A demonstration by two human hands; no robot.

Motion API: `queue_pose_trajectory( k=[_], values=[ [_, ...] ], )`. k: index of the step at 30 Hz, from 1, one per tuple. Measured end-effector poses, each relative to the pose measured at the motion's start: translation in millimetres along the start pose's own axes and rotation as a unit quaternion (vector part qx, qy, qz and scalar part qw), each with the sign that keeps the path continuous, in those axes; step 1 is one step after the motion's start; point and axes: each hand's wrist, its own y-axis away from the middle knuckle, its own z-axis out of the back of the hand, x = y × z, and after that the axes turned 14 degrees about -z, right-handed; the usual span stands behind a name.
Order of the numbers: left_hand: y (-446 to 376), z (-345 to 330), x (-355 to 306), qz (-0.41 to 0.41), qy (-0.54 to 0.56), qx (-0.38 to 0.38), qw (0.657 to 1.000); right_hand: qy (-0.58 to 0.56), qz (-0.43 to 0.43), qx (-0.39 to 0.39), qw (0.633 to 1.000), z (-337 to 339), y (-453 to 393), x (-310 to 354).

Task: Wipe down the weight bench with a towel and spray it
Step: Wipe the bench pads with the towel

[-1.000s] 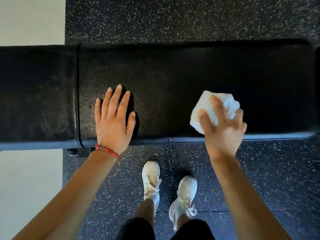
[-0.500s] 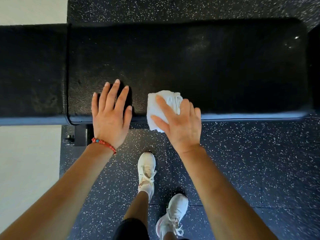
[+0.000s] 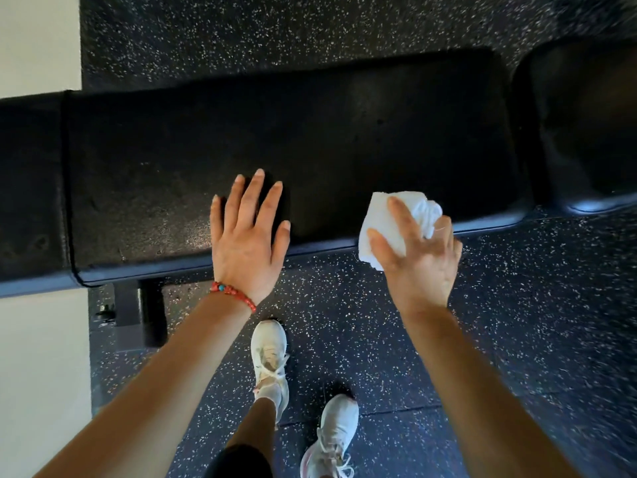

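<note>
— Sliding back out to the right, the right hand (image 3: 418, 257) is carrying the crumpled white cloth towel (image 3: 396, 225) away from the left hand (image 3: 246, 243); half a second ago they were almost touching.

— I'm reading that as another pass along the near edge of the long black padded weight bench (image 3: 310, 139). Fingers?

— Right ones are curling over the towel, pinning it on the pad's front lip. Left ones are lying straight and spread, flat on the pad.

— Anything obstructing?

— I'm seeing no spray bottle. Only white sneakers (image 3: 270, 360) on the speckled rubber floor (image 3: 534, 305), plus the red beaded bracelet (image 3: 232, 294).
</note>
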Motion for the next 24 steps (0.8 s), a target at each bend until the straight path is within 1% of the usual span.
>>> queue_pose_trajectory(
  k=[3, 5, 7, 12, 15, 18, 20, 22, 24],
  values=[
    [-17, -3, 2, -0.005, 0.003, 0.005, 1.000, -0.011, -0.041, 0.013, 0.999, 1, 3, 15],
    [-24, -7, 9, -0.003, 0.002, 0.010, 1.000, -0.006, -0.045, 0.021, 0.999, -2, -4, 22],
    [-26, -10, 15, -0.002, -0.002, 0.018, 1.000, 0.011, -0.041, 0.023, 0.999, -8, -26, 34],
    [-27, -9, 14, 0.003, -0.005, 0.018, 1.000, 0.034, -0.103, 0.064, 0.992, -23, -112, 80],
    [-29, -8, 16, -0.007, -0.012, 0.018, 1.000, 0.022, -0.100, 0.073, 0.992, -27, -122, 81],
    [-36, -7, 19, -0.006, -0.013, 0.018, 1.000, -0.007, -0.083, 0.058, 0.995, -25, -82, 64],
    [-45, -8, 19, 0.008, -0.011, 0.016, 1.000, 0.001, -0.065, 0.062, 0.996, -20, -53, 55],
    [-56, -10, 15, 0.010, -0.006, 0.012, 1.000, 0.015, -0.033, 0.068, 0.997, -16, -48, 49],
    [-70, -12, 10, 0.001, -0.006, 0.004, 1.000, 0.022, 0.021, 0.054, 0.998, -19, -64, 44]
  ],
)
